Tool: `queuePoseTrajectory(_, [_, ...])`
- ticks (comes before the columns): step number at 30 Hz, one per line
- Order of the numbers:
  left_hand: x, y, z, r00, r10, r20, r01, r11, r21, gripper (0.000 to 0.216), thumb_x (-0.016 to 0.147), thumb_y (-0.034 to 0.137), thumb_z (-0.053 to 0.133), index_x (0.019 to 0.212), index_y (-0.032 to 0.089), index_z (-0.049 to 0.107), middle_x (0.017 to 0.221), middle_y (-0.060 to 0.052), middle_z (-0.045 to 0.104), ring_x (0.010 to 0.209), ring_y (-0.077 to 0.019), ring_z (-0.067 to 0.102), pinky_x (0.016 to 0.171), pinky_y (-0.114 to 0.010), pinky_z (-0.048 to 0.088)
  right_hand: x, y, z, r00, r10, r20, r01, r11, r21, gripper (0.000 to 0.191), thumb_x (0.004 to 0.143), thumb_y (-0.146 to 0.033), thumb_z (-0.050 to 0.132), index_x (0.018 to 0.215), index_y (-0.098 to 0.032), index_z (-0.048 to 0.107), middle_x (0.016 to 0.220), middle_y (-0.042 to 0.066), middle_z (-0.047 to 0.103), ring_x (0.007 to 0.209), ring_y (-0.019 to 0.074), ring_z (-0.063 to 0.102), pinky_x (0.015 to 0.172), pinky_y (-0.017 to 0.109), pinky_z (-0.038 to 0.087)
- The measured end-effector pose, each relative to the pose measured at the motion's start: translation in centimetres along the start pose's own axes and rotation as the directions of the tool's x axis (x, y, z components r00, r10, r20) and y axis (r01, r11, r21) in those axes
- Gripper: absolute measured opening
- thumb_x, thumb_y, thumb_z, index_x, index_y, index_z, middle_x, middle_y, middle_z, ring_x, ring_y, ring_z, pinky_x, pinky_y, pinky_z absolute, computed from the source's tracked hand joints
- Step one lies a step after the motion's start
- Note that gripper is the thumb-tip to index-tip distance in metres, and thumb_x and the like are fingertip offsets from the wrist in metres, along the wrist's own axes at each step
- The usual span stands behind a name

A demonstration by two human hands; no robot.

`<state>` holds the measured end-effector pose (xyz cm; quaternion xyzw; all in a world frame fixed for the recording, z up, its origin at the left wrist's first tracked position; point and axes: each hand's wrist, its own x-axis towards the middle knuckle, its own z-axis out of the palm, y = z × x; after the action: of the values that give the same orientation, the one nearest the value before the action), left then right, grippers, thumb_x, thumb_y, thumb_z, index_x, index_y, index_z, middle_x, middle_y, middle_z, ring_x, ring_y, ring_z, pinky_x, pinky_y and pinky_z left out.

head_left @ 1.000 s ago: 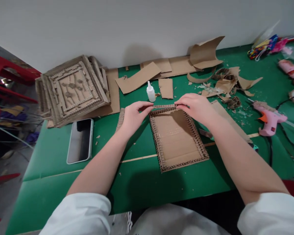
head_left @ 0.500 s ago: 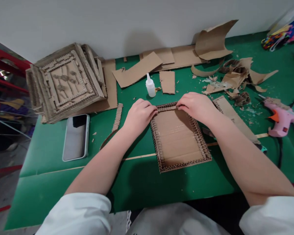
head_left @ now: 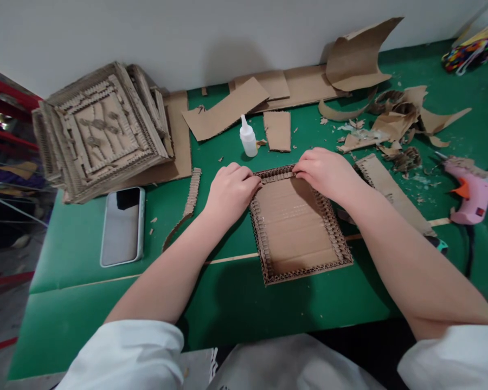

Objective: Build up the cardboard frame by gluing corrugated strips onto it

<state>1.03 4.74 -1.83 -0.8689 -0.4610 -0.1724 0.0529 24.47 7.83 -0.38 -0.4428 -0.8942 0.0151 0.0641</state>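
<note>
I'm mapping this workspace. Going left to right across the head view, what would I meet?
Phone, loose strip, left hand, small card, right hand, glue gun.

super roomy white left sleeve (head_left: 130, 353), matching right sleeve (head_left: 451, 357), both kinda creased, pale greyish cloth (head_left: 282, 362) up front, left hand (head_left: 231, 192) and right hand (head_left: 324, 174) bare
</note>
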Motion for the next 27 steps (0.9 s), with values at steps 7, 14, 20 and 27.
queuePoseTrajectory(7, [0.1,0.8,-0.5,0.998,-0.055,0.005,0.055,0.998,0.041,0.031,0.092,0.032,0.05,0.074,0.018,0.071,0.078,-0.009,0.064,0.074,-0.0205,0.049,0.061,-0.033,0.031,0.0,-0.1,0.0,1.0,0.007,0.002,-0.007,1.0,-0.006,0.018,0.088,-0.018,0.054,0.09,-0.016,0.072,0.093,0.008,0.07,0.087,0.0208,0.056,0.071,0.032,0.041])
queuePoseTrajectory(14, [0.0,0.9,-0.4,0.999,-0.049,0.019,0.047,0.996,0.074,0.028,0.093,0.026,0.048,0.077,0.02,0.071,0.075,-0.009,0.067,0.075,-0.0226,0.051,0.06,-0.035,0.031,-0.1,-0.2,0.2,0.999,0.009,-0.045,-0.011,0.999,-0.035,0.02,0.089,-0.017,0.051,0.087,-0.017,0.071,0.089,0.008,0.068,0.084,0.0205,0.054,0.066,0.031,0.038])
queuePoseTrajectory(20, [-0.2,2.4,-1.5,0.999,0.007,0.043,-0.012,0.991,0.133,0.029,0.093,0.017,0.042,0.088,0.018,0.071,0.081,-0.011,0.07,0.079,-0.0242,0.055,0.061,-0.036,0.037,-0.1,-0.3,0.1,1.0,0.018,-0.022,-0.019,0.999,-0.042,0.021,0.089,-0.016,0.051,0.088,-0.017,0.072,0.089,0.008,0.069,0.083,0.0213,0.056,0.066,0.032,0.038])
queuePoseTrajectory(27, [-1.9,7.4,-2.4,0.974,-0.049,0.221,0.035,0.997,0.067,0.058,0.09,0.053,0.047,0.118,0.005,0.061,0.12,-0.024,0.062,0.109,-0.0347,0.059,0.086,-0.045,0.046,-0.1,-0.7,-0.6,1.0,0.015,0.027,-0.013,0.998,-0.062,0.025,0.088,-0.012,0.048,0.093,-0.016,0.072,0.09,0.009,0.07,0.083,0.0215,0.056,0.067,0.032,0.039])
